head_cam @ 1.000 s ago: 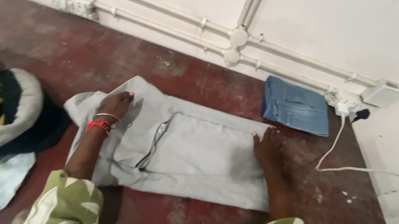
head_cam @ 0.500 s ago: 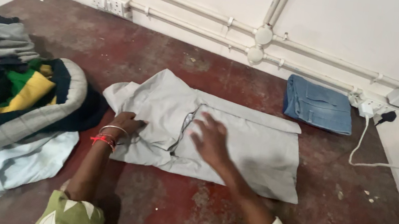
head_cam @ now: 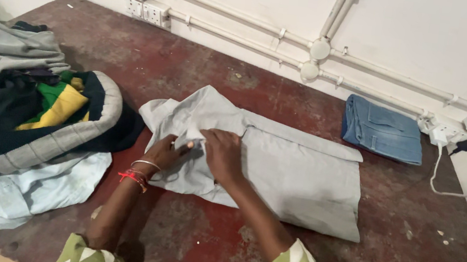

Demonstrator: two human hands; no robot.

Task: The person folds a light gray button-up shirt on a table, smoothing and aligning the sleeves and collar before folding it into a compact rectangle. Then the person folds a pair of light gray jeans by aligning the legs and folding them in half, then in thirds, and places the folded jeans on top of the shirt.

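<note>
A light grey pair of trousers (head_cam: 294, 169) lies partly folded on a dark red table (head_cam: 205, 73). My left hand (head_cam: 167, 151), with bangles and a red thread on the wrist, pinches the grey cloth near the zip end of the garment. My right hand (head_cam: 222, 153) rests right beside it, fingers closed on the same fold of cloth. Both hands meet at the garment's left half. The right half lies flat and smooth.
A heap of clothes (head_cam: 19, 115) in black, grey, yellow, green and pale blue fills the left side. Folded blue jeans (head_cam: 383, 129) lie by the wall. White conduit pipes (head_cam: 316, 49), sockets and a plugged white cable (head_cam: 444, 177) run along the wall at right.
My right hand has travelled from the trousers' right edge across to the left hand. My left hand slid down from the upper left of the cloth. Both now grip the fold.
</note>
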